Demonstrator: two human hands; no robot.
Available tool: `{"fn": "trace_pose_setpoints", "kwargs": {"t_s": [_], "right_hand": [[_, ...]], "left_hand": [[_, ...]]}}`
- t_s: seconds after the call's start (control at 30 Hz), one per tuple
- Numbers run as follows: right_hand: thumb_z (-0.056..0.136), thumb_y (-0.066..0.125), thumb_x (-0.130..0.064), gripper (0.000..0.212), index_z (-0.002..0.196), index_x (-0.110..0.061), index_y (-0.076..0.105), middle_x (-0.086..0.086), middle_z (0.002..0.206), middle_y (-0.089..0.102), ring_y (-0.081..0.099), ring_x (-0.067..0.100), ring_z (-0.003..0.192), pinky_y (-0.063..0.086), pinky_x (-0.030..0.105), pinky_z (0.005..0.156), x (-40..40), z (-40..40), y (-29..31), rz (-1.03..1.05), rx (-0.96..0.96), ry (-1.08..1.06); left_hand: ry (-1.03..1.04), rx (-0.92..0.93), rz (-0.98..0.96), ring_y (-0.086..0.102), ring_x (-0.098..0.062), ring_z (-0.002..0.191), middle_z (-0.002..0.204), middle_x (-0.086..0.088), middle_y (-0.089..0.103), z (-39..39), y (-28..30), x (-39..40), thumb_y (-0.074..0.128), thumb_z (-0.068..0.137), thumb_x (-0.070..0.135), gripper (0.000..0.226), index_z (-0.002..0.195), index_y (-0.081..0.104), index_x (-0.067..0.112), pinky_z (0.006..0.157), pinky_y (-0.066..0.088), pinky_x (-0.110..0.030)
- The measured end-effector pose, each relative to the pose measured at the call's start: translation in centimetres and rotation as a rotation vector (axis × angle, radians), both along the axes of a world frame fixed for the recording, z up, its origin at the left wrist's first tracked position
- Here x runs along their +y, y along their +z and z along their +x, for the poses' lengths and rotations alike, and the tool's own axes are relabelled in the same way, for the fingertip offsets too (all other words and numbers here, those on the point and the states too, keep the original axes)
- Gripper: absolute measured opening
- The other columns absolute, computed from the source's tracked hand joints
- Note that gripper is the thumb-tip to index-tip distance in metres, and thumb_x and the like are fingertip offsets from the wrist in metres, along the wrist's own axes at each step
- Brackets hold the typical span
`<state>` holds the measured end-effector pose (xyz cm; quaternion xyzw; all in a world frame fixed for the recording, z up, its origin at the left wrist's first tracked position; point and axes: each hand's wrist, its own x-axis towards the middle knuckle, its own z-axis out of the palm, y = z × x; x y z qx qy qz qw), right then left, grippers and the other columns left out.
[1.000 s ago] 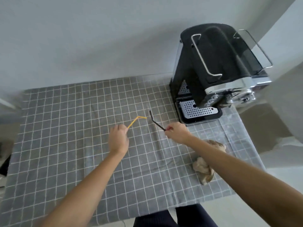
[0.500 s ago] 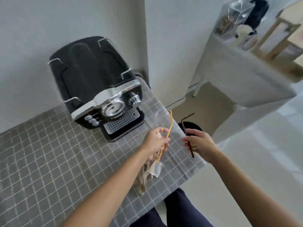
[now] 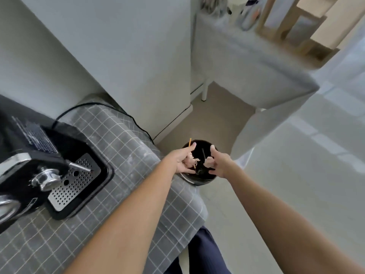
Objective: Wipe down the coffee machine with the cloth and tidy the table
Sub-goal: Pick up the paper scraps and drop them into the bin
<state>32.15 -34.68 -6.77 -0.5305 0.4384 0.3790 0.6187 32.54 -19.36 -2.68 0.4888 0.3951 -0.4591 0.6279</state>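
My left hand (image 3: 182, 161) is over a round black bin (image 3: 198, 181) on the floor beside the table, its fingers curled on a yellow straw (image 3: 190, 142) that stands nearly upright. My right hand (image 3: 218, 163) hovers over the bin's right side with its fingers spread and nothing in them. A black straw (image 3: 202, 153) lies inside the bin between the two hands. The black and chrome coffee machine (image 3: 29, 155) stands at the left on the grey checked tablecloth (image 3: 128, 147), drip tray (image 3: 76, 184) toward me. The wiping cloth is not in view.
The machine's black power cord (image 3: 98, 104) runs across the table's far corner and down the wall. A white wall unit (image 3: 138, 56) rises behind the bin. A second table under a pale cover (image 3: 256, 70) stands at the back right with bottles and wooden frames on it.
I have turned right from the table to the bin. Both hands carried the straws out over it. The right hand has let go of the black straw, which now lies in the bin.
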Motion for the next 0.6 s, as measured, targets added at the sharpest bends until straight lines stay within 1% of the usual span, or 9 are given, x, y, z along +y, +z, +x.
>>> {"fn": "trace_pose_setpoints", "kwargs": {"t_s": [0.03, 0.07, 0.1, 0.13, 0.17, 0.23, 0.3, 0.43, 0.6], "right_hand": [[0.094, 0.048, -0.057, 0.054, 0.115, -0.008, 0.055, 0.005, 0.087, 0.059, 0.057, 0.022, 0.081, 0.044, 0.042, 0.083, -0.3, 0.4, -0.8, 0.017, 0.025, -0.041], [0.092, 0.044, -0.064, 0.068, 0.132, -0.01, 0.049, 0.008, 0.111, 0.06, 0.058, 0.027, 0.101, 0.043, 0.046, 0.092, -0.6, 0.7, -1.5, 0.025, 0.056, -0.084], [0.089, 0.041, -0.07, 0.079, 0.145, -0.014, 0.038, 0.008, 0.136, 0.051, 0.051, 0.031, 0.124, 0.037, 0.051, 0.102, -1.0, 0.9, -2.0, 0.032, 0.089, -0.121], [0.087, 0.038, -0.074, 0.083, 0.151, -0.021, 0.03, 0.006, 0.152, 0.038, 0.038, 0.033, 0.139, 0.029, 0.054, 0.111, -1.2, 1.0, -2.3, 0.048, 0.112, -0.151], [0.086, 0.036, -0.076, 0.085, 0.153, -0.026, 0.025, 0.004, 0.159, 0.027, 0.027, 0.033, 0.145, 0.022, 0.056, 0.114, -1.4, 1.1, -2.4, 0.068, 0.123, -0.174], [0.086, 0.032, -0.076, 0.084, 0.155, -0.03, 0.02, 0.003, 0.163, 0.019, 0.019, 0.032, 0.149, 0.016, 0.056, 0.117, -1.5, 1.1, -2.1, 0.099, 0.123, -0.175], [0.087, 0.032, -0.075, 0.083, 0.155, -0.029, 0.018, 0.003, 0.164, 0.017, 0.017, 0.03, 0.15, 0.016, 0.053, 0.118, -1.4, 1.2, -1.8, 0.096, 0.107, -0.153], [0.087, 0.034, -0.074, 0.085, 0.155, -0.026, 0.021, 0.005, 0.164, 0.018, 0.017, 0.027, 0.151, 0.014, 0.052, 0.121, -0.8, 1.3, -1.2, 0.059, 0.068, -0.111], [0.095, 0.032, -0.064, 0.073, 0.154, -0.023, 0.022, 0.01, 0.164, 0.018, 0.016, 0.03, 0.151, 0.016, 0.051, 0.121, 2.1, 1.1, 2.5, 0.094, -0.045, -0.024]], "left_hand": [[0.042, 0.015, -0.025, 0.061, -0.029, 0.104, 0.095, -0.014, 0.063, 0.4, -0.1, -0.2, 0.057, 0.088, 0.053, 0.046, 0.101, 0.058, 0.009, 0.111, 0.034, -0.056], [0.094, 0.03, -0.019, 0.047, -0.036, 0.129, 0.131, -0.019, 0.053, 0.6, -0.2, -0.2, 0.055, 0.087, 0.058, 0.065, 0.129, 0.049, 0.009, 0.113, 0.028, -0.059], [0.143, 0.04, 0.0, 0.031, -0.039, 0.142, 0.152, -0.017, 0.032, 0.8, -0.2, -0.2, 0.052, 0.086, 0.063, 0.082, 0.146, 0.031, 0.012, 0.114, 0.024, -0.06], [0.177, 0.042, 0.014, 0.02, -0.04, 0.146, 0.16, -0.015, 0.017, 0.9, -0.4, -0.2, 0.049, 0.084, 0.068, 0.092, 0.152, 0.019, 0.014, 0.115, 0.022, -0.061], [0.204, 0.046, 0.015, 0.015, -0.04, 0.147, 0.161, -0.014, 0.01, 0.9, -0.5, -0.1, 0.048, 0.082, 0.072, 0.098, 0.154, 0.012, 0.016, 0.114, 0.021, -0.063], [0.241, 0.058, 0.012, 0.011, -0.04, 0.148, 0.163, -0.013, 0.005, 0.9, -0.8, 0.3, 0.045, 0.078, 0.078, 0.104, 0.154, 0.006, 0.019, 0.113, 0.019, -0.066], [0.253, 0.047, 0.002, 0.011, -0.039, 0.149, 0.163, -0.011, 0.003, 0.9, -0.9, 0.8, 0.041, 0.08, 0.078, 0.1, 0.154, 0.004, 0.023, 0.113, 0.016, -0.067], [0.252, 0.0, -0.017, 0.014, -0.04, 0.148, 0.163, -0.01, 0.007, 0.3, 0.4, 2.1, 0.033, 0.086, 0.074, 0.085, 0.154, 0.009, 0.028, 0.113, 0.015, -0.067], [0.281, -0.127, -0.043, 0.019, -0.038, 0.147, 0.162, -0.009, 0.016, -1.8, 3.4, 5.0, 0.032, 0.09, 0.07, 0.08, 0.154, 0.015, 0.026, 0.113, 0.018, -0.064]]}}
